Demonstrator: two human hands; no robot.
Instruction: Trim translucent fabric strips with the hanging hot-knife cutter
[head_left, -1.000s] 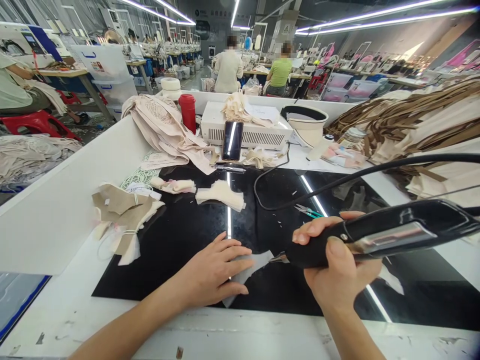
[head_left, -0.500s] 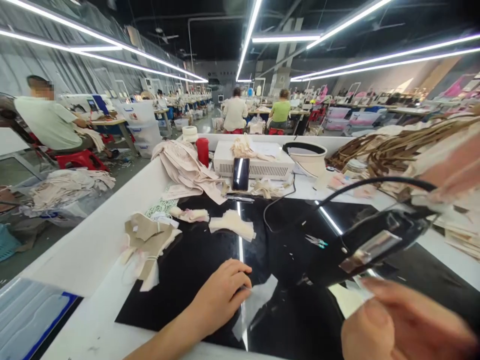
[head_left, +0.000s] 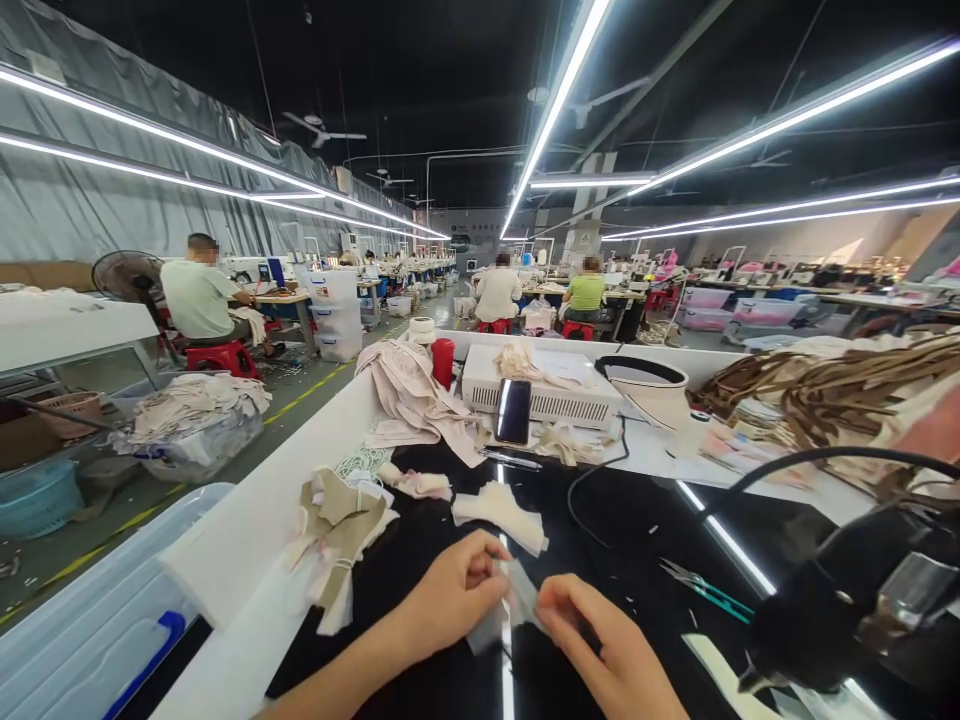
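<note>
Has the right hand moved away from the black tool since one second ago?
Yes. The right hand let go of the black tool and moved left, now meeting the left hand on the fabric piece.

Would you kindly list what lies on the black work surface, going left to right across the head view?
Bundle of tan and cream fabric pieces → left hand → small translucent fabric piece pinched by both hands → right hand → green-handled snips → black handheld tool.

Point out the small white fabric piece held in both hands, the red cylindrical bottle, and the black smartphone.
small white fabric piece (head_left: 517,603): head view, middle.
red cylindrical bottle (head_left: 443,363): head view, body.
black smartphone (head_left: 513,411): head view, screen.
</note>
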